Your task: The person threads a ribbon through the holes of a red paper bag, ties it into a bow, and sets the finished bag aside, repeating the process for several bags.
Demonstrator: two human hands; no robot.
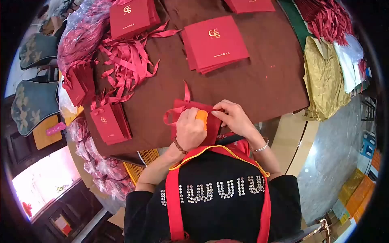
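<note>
Here's red bag at near edge of brown table. Left hand clenched around orange piece, over bag; right hand pinching bag's right corner. Red ribbon loop just left. Ribbon heap far left, card stack far side.

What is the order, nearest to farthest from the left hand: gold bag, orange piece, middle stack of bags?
1. Orange piece, against the left hand.
2. Stack of bags, ahead, mid-table.
3. Gold bag, right, beside the table.
</note>
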